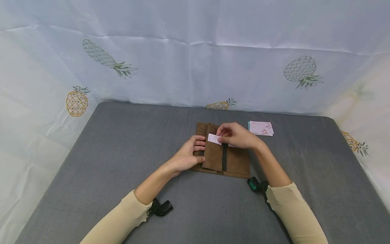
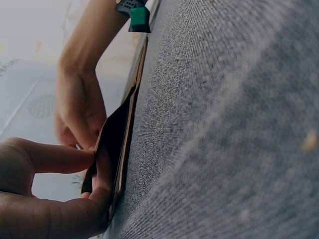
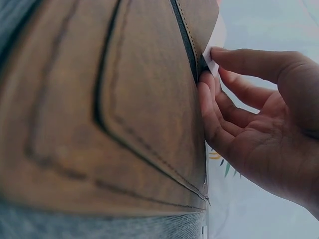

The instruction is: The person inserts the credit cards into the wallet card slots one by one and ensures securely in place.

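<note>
A brown leather wallet (image 1: 237,161) lies spread on the grey table, with a dark strap running down its inner flap. My left hand (image 1: 186,154) pinches the flap's left edge, thumb on the outer face and fingers behind, as the left wrist view shows. At the top of the flap, my right hand (image 1: 236,135) pinches a white-pink card (image 1: 214,139) between thumb and fingers. The card's lower part is hidden behind the leather edge. In the right wrist view, the card (image 3: 211,63) shows at the wallet's edge under the thumb.
Behind my right hand, a small stack of pinkish printed cards (image 1: 261,128) lies on the table (image 1: 137,142). A white cloth with pineapple prints (image 1: 164,67) hangs behind and at both sides. Black wrist devices (image 1: 163,207) sit at both sleeves.
</note>
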`<state>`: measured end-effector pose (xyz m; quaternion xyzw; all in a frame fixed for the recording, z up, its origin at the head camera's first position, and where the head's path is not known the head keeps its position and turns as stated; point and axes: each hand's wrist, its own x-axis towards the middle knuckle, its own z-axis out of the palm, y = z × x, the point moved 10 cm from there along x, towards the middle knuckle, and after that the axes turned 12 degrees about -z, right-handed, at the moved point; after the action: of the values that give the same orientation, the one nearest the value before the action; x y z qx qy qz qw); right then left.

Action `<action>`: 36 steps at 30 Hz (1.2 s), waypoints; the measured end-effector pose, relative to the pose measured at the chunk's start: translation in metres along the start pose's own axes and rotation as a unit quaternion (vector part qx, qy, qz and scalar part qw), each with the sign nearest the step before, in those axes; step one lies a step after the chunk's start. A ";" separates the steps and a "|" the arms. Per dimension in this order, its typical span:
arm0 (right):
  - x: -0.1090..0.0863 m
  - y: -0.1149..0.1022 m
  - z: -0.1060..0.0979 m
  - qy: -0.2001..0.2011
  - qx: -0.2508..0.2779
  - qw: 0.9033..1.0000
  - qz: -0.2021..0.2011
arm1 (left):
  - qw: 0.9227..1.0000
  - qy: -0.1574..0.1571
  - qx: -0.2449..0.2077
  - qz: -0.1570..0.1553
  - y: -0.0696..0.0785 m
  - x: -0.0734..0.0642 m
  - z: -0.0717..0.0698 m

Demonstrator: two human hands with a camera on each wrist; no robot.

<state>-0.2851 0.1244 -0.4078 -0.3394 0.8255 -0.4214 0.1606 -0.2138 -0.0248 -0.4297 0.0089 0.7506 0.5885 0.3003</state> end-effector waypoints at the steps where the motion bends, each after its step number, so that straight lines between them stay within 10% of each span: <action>1: 0.000 0.000 0.000 0.000 -0.001 1.000 -0.001 | 1.000 0.000 0.000 0.000 0.000 0.000 0.000; 36: -0.001 0.002 0.003 -0.019 0.007 1.000 0.010 | 1.000 -0.005 0.001 0.000 0.000 -0.001 0.000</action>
<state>-0.2836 0.1241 -0.4108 -0.3381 0.8224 -0.4193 0.1829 -0.2131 -0.0247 -0.4292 0.0122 0.7498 0.5879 0.3033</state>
